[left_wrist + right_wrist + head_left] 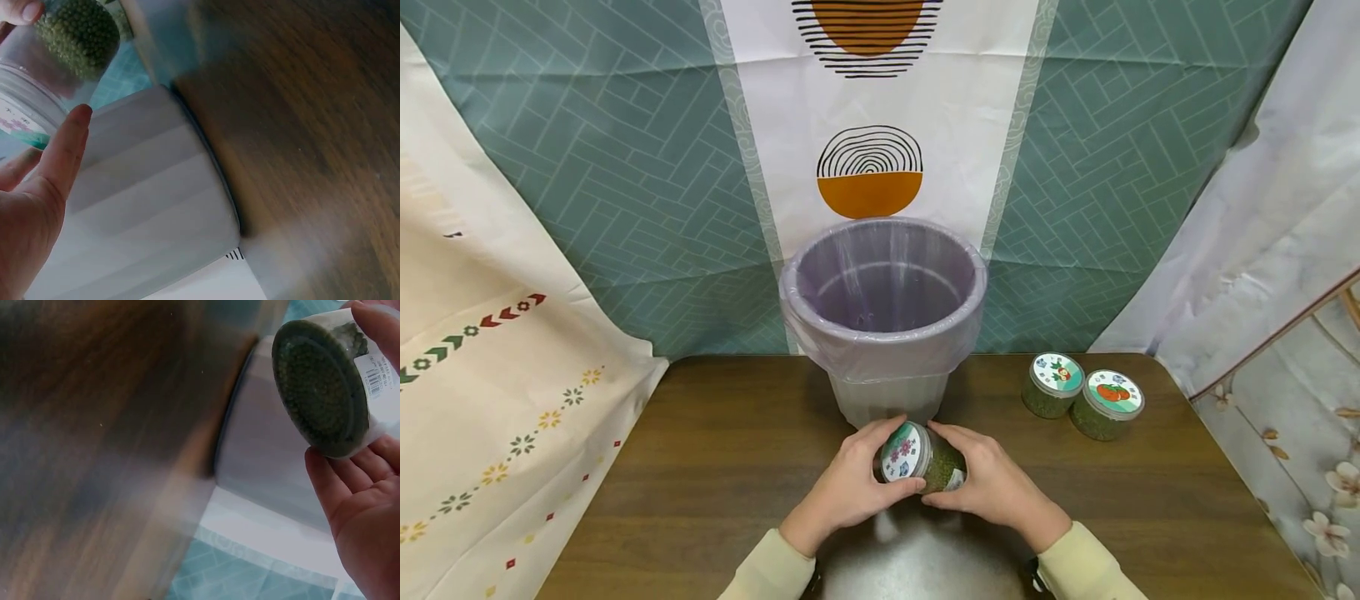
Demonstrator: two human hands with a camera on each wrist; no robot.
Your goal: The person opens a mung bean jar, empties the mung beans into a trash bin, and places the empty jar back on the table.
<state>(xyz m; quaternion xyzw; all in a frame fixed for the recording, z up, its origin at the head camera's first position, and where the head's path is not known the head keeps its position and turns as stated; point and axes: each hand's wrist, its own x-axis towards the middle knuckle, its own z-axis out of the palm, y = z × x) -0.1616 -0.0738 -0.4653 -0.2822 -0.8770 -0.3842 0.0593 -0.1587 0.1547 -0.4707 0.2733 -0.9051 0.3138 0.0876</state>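
By the part-curled left hand (852, 481) at the lid (927, 454) and right hand (992, 483) near the base (315, 390), a tilted jar of green mung beans (943, 465) is held at lower centre of the head view. It is probably stiff, slick and moderately heavy, best gripped at both ends. The flowered lid label (901, 452) and barcode sticker (375, 378) cannot be read.

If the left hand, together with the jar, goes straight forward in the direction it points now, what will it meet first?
Probably the lower wall of the bin, directly beyond the left hand and jar; the remaining gap is hard to judge.
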